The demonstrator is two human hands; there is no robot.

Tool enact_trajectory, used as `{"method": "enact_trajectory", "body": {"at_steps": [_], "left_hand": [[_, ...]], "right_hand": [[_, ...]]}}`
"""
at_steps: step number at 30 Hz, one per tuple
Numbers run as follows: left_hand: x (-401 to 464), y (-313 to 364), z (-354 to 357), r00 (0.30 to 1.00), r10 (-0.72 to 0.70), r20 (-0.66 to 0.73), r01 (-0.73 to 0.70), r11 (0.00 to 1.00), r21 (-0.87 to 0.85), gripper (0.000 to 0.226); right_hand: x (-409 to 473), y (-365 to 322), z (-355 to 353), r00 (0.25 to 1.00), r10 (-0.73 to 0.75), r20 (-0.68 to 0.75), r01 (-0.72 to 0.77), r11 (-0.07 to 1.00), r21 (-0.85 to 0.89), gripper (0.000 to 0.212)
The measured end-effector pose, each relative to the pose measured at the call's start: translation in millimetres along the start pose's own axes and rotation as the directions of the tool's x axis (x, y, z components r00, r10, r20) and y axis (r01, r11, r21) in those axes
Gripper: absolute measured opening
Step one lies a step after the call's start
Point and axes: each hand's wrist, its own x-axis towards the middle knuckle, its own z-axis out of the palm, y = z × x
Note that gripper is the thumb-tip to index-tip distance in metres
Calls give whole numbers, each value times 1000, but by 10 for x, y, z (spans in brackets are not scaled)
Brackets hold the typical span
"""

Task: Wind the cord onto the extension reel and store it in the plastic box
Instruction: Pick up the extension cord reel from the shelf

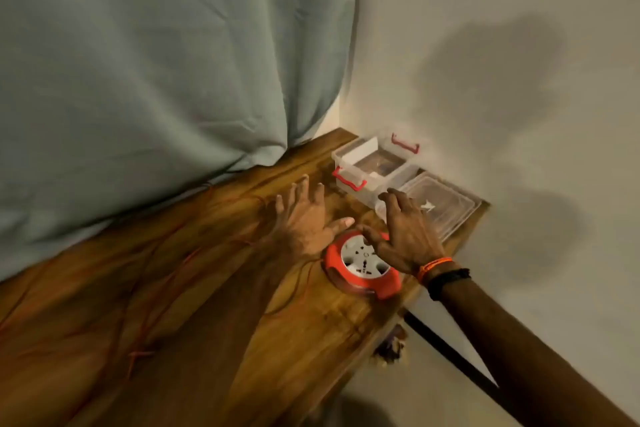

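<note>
Seemingly flat, sockets up, the reel (pixel 362 265) lies under both hands' spread fingers (pixel 388 199), gripping nothing.

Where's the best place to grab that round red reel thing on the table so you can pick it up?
Probably by the red outer rim of the extension reel, coming down from above with fingers on opposite edges. It lies flat on the wooden table, sockets up, so the rim is the easiest part to reach. Both the left hand and right hand are open above it.
</note>
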Motion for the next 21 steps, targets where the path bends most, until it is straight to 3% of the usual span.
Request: {"method": "enact_trajectory", "body": {"at_steps": [5,11,16,21], "left_hand": [[69,-94,578,999,24,33,-22,998,-64,90],[219,-146,978,998,12,59,-3,987,-158,82],[196,-126,1019,997,-19,78,42,953,-300,86],[78,-77,969,994,-42,96,72,939,-337,77]], "right_hand": [[-221,196,472,998,68,11,-68,998,9,80],[-365,333,868,985,154,-83,-145,983,113,76],[-382,352,1009,963,256,-80,-233,946,226,75],[-355,302,1015,944,327,-43,-298,903,309,76]]}}
